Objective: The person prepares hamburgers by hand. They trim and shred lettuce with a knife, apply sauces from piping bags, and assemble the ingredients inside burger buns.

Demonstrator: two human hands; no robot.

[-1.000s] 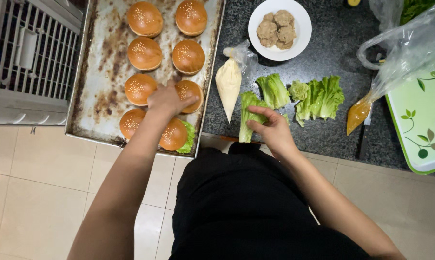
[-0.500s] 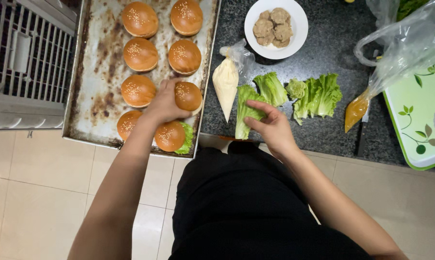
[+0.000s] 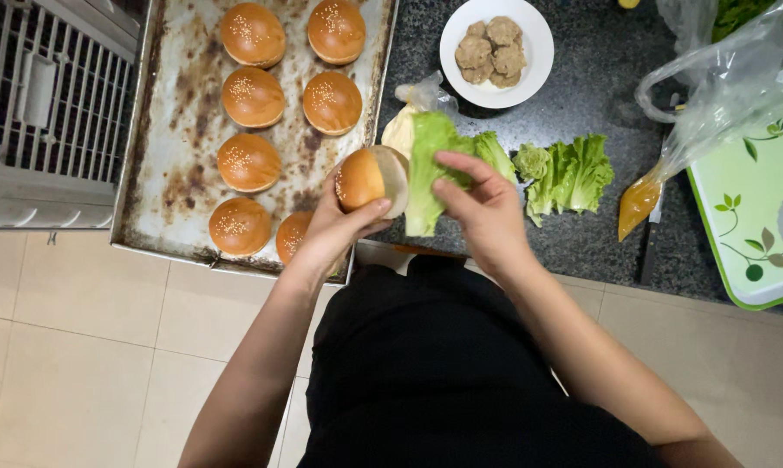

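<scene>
Green lettuce leaf (image 3: 428, 169) hanging pinched in your right hand (image 3: 487, 208), your left hand (image 3: 344, 227) gripping a split bun (image 3: 370, 179) just beside it, both raised over the dark counter (image 3: 582, 95) edge, beside the baking tray (image 3: 183, 113).

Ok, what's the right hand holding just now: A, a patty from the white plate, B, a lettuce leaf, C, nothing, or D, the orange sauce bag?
B: the right hand pinches a green lettuce leaf beside the split bun held in the left hand.
</scene>
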